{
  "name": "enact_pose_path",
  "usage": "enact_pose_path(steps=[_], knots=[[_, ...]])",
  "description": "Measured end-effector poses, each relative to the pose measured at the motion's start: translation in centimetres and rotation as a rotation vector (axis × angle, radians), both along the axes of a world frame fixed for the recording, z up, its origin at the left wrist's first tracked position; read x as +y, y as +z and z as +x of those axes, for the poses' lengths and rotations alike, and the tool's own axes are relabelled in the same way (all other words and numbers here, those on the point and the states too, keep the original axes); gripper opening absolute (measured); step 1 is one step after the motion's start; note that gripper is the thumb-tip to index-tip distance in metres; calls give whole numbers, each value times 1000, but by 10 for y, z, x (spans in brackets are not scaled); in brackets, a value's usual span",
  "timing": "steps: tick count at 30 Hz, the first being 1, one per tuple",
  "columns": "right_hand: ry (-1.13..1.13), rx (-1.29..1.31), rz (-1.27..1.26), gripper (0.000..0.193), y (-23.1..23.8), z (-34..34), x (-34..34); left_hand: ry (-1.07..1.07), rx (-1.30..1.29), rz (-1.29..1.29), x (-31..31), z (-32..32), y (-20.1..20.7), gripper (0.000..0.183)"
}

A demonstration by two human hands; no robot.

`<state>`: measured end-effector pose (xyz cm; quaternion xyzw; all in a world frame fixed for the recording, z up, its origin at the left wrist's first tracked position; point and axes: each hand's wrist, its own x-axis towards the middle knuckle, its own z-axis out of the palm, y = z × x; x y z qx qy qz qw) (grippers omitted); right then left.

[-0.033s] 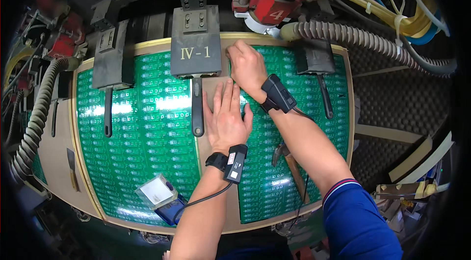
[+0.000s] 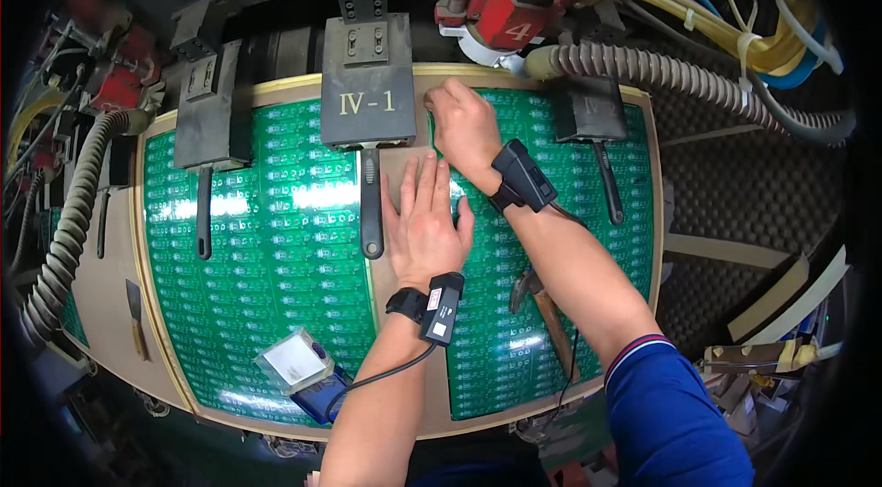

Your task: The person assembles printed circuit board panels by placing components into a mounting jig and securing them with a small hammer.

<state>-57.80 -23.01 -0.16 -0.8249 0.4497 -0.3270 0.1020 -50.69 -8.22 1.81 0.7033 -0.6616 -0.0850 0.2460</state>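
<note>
My left hand (image 2: 427,228) lies flat, fingers stretched, on the brown strip of board (image 2: 427,404) between two green circuit board panels. Its fingertips point toward my right hand (image 2: 461,127), which is closed at the upper left corner of the right-hand panel (image 2: 491,303). The right fingers are bent and pressed together against the panel's edge; whatever lies under the fingertips is hidden. Left of my hands spreads the other panel (image 2: 294,289). A dark handle (image 2: 370,211) hangs from the grey metal clamp block (image 2: 367,87) beside my left fingers.
A hammer (image 2: 554,331) lies on the right panel under my right forearm. A clear box (image 2: 296,360) and a blue box (image 2: 323,395) sit on the left panel. Farther left rests a scraper (image 2: 136,322). Red machine heads (image 2: 514,14) and a ribbed hose (image 2: 661,69) stand behind.
</note>
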Motion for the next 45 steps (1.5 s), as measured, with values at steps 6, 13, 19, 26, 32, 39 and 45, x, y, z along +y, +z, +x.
enact_pose_path(steps=[6,13,19,26,32,39,45], knots=[[53,-68,15,10,-3,-3,-2,0,-12,-8,0,0,0,56],[55,-241,353,24,38,-25,6,-7,-43,-20,-1,-2,0,57],[-90,209,496,28,95,-132,141,21,-103,27,-4,-6,1,61],[-138,459,608,40,98,-194,273,178,-181,52,-41,-22,3,68],[-221,-201,1155,25,113,-183,229,210,-131,148,-64,-23,0,74],[-37,-381,868,34,127,-89,110,237,-202,197,-71,-22,-1,78],[28,-300,712,36,96,-59,81,204,-264,299,-72,-15,2,85]])
